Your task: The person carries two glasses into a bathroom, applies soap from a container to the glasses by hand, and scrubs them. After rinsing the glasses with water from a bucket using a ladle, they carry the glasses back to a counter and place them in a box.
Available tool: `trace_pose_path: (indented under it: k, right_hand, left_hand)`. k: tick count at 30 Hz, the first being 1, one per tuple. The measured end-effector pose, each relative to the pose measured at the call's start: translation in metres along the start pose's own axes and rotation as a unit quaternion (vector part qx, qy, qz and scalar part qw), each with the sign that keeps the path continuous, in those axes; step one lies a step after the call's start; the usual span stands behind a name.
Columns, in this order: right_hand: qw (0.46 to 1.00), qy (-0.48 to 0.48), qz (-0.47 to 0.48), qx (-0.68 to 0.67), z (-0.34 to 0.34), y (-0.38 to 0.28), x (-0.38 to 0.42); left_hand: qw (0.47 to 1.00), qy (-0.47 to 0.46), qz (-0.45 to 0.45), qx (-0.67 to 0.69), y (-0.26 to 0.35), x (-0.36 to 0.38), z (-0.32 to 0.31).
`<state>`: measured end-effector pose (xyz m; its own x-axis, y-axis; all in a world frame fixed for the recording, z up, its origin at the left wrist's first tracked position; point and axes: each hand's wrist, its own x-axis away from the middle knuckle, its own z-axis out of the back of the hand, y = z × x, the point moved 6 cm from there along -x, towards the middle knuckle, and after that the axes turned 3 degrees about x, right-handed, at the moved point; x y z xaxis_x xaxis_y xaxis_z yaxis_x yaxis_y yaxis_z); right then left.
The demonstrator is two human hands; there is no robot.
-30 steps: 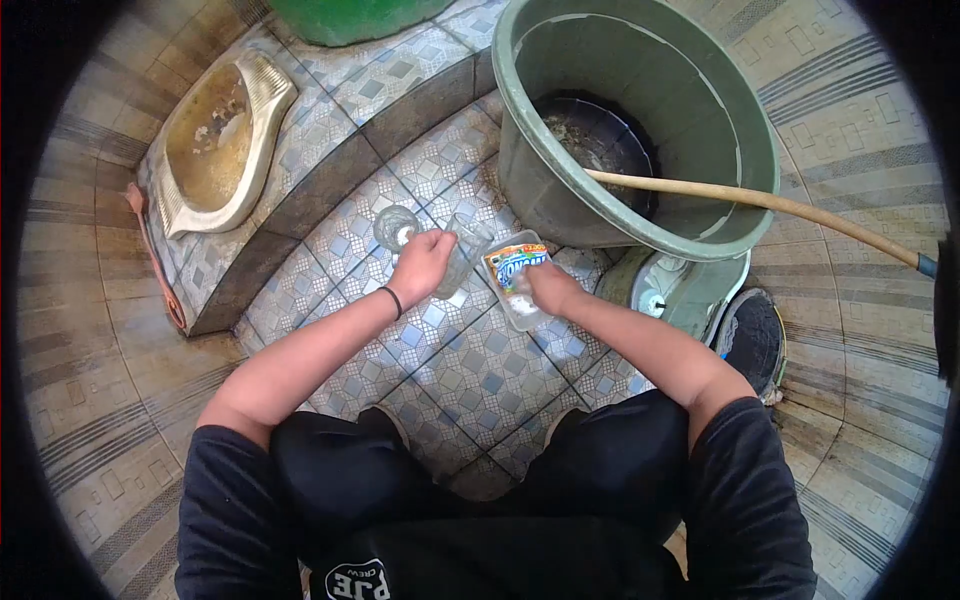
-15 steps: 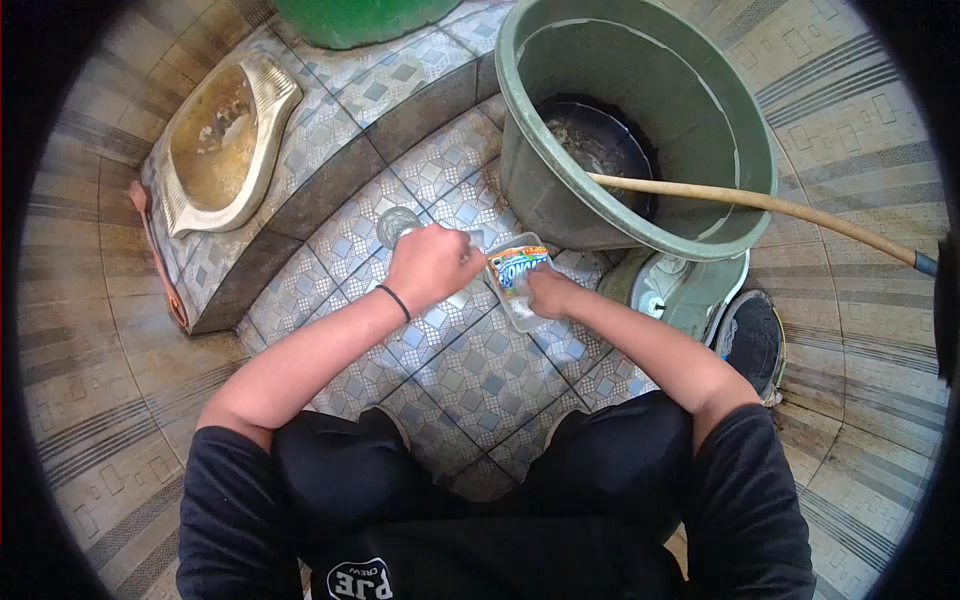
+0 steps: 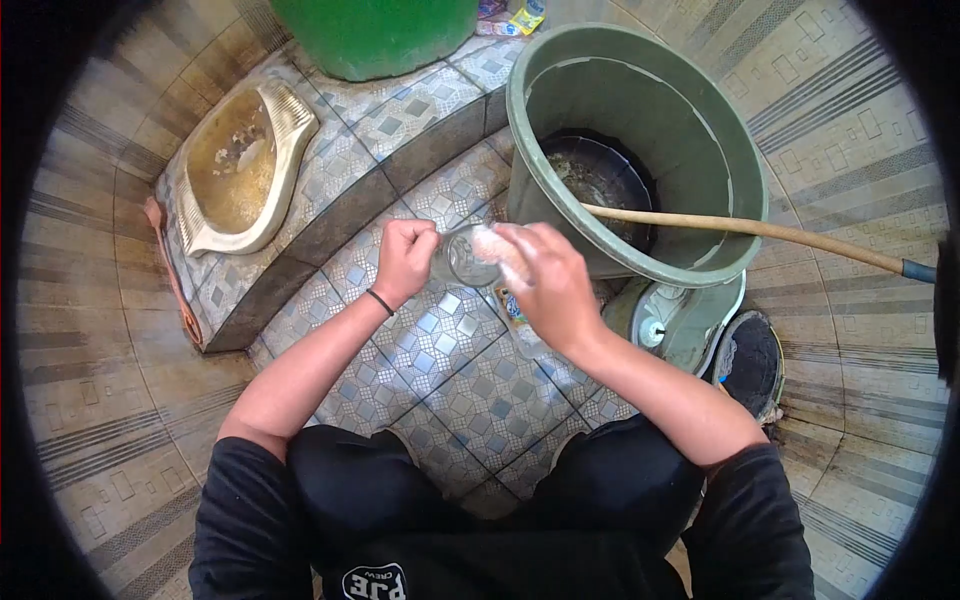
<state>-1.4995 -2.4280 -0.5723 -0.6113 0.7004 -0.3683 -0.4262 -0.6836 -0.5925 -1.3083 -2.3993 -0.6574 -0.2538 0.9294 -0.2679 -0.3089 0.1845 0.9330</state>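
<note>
- The left hand [image 3: 407,264] is curled tightly at the side of a glass mug [image 3: 447,268], gripping it, apparently by the handle; the mug is held up over the tiled floor [image 3: 450,375], between the two hands.
- The right hand [image 3: 557,290] pinches a foamy, pinkish-white sponge [image 3: 492,244] against the mug's rim; foam and fingers hide the detail, so I cannot tell how far it reaches inside.
- Floor stretches from the knees up to the hands, giving the forearms room on the near side.
- A curved, raised step [image 3: 345,212] bounds that floor on the far left, well apart from the mug, with a squat toilet [image 3: 285,195] set in its top.
- To the right, the wall of a large green bucket [image 3: 545,195] stands near the right hand.
- That bucket holds a dark, round object [image 3: 600,165] at its bottom, and a wooden pole [image 3: 690,220] lies across its mouth.
- Beneath the right hand, a clear tray [image 3: 529,346] contains a printed packet [image 3: 511,306], partly covered.
- A pale green basin [image 3: 700,310] beside the bucket has a white item [image 3: 651,332] in it.
</note>
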Motion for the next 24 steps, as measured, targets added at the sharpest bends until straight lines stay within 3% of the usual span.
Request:
trace_pose_path:
  k: [5, 7, 8, 9, 10, 11, 12, 13, 14, 15, 16, 18, 20, 22, 24]
  right_hand:
    - [0.994, -0.074, 0.029, 0.073, -0.016, -0.010, 0.005]
    - [0.995, -0.033, -0.057, -0.077, -0.024, -0.007, 0.009]
    - [0.995, -0.033, -0.055, -0.077, -0.025, -0.004, 0.009]
    - [0.951, -0.149, -0.159, -0.219, -0.044, 0.008, 0.015]
    - [0.863, -0.260, -0.255, -0.351, -0.063, 0.012, 0.026]
    - [0.806, -0.267, -0.257, -0.461, -0.069, 0.009, 0.027]
    - [0.807, -0.266, -0.257, -0.461, -0.064, 0.004, 0.023]
    - [0.852, -0.392, -0.147, -0.315, -0.059, -0.013, 0.021]
    - [0.854, -0.496, -0.028, -0.153, -0.059, -0.024, 0.025]
    - [0.904, -0.408, 0.095, -0.088, -0.051, -0.035, 0.029]
    - [0.905, -0.407, 0.093, -0.088, -0.052, -0.040, 0.037]
    - [0.884, -0.444, 0.053, 0.133, -0.065, -0.035, 0.046]
    - [0.885, -0.438, 0.051, 0.149, -0.091, -0.017, 0.056]
    - [0.947, -0.315, 0.057, 0.002, -0.081, -0.020, 0.044]
    - [0.943, -0.323, 0.045, -0.059, -0.072, -0.019, 0.031]
  left_hand:
    - [0.999, 0.002, -0.022, -0.027, 0.025, 0.010, -0.016]
    - [0.998, 0.023, -0.054, -0.040, 0.047, 0.011, -0.021]
    - [0.997, 0.024, -0.055, -0.040, 0.052, 0.011, -0.023]
    - [0.994, 0.046, -0.069, -0.075, 0.057, 0.011, -0.022]
    - [0.988, 0.069, -0.082, -0.110, 0.062, 0.012, -0.020]
    - [0.988, 0.054, -0.078, -0.118, 0.062, 0.010, -0.016]
    - [0.988, 0.053, -0.079, -0.119, 0.067, 0.009, -0.015]
    - [0.985, 0.031, -0.121, -0.122, 0.079, 0.009, -0.019]
    - [0.978, 0.008, -0.164, -0.125, 0.087, 0.010, -0.022]
    - [0.972, -0.008, -0.181, -0.150, 0.088, 0.012, -0.025]
    - [0.972, -0.010, -0.182, -0.148, 0.090, 0.014, -0.028]
    - [0.955, -0.029, -0.256, -0.149, 0.107, 0.017, -0.035]
    - [0.942, -0.038, -0.286, -0.172, 0.117, 0.019, -0.035]
    - [0.938, -0.028, -0.300, -0.170, 0.122, 0.020, -0.032]
    - [0.945, -0.012, -0.292, -0.145, 0.118, 0.018, -0.030]
